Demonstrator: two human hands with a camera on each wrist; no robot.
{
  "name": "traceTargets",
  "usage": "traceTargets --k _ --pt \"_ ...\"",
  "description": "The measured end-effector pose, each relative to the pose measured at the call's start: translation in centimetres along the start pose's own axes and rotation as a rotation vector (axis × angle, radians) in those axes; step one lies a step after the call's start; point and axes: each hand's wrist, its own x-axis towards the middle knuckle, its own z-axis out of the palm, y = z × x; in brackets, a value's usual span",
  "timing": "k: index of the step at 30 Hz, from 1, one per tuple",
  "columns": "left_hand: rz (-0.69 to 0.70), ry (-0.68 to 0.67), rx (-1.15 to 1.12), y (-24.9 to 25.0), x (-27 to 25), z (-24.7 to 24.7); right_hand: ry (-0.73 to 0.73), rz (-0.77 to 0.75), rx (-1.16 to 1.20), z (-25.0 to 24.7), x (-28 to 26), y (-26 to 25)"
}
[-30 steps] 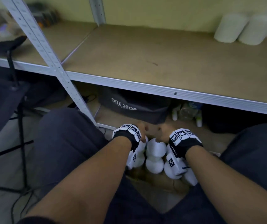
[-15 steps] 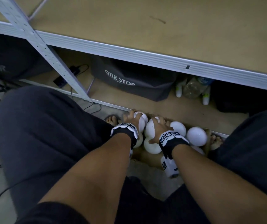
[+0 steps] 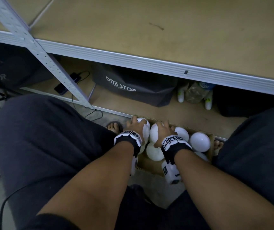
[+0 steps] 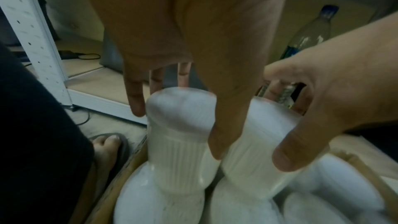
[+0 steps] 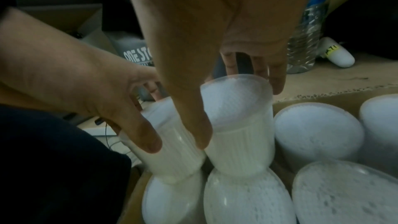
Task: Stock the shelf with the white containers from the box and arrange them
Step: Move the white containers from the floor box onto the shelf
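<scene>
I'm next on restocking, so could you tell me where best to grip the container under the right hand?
Probably from above, around the smooth band at its top: the container stands upright, packed against its neighbours in the box, so only the upper part is free. The right hand already grips it so.

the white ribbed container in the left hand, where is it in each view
Head: the white ribbed plastic container sits centre frame, at the cardboard box's far left corner, under the left hand.
Left wrist: centre, upright, fingers round its top.
Right wrist: left of centre, beside the right hand's container.
Shared landmark: the dark grey "ONE STOP" bag.
</scene>
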Motion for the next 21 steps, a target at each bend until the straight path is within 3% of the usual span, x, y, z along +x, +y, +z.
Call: traceTargets --k 9,15,21 --pt "0.089 0.084 0.000 3.0 -2.4 -5.3 0.191 -0.028 0.080 -5.8 -4.7 1.4" --pt "0.254 0.173 0.051 4.4 -6.7 -10.8 0.276 -0.030 0.026 -10.6 -10.2 2.0" --pt "0.366 0.308 0.074 5.8 -11.6 -15.5 0.414 -0.130 0.126 -14.5 -16.2 3.7"
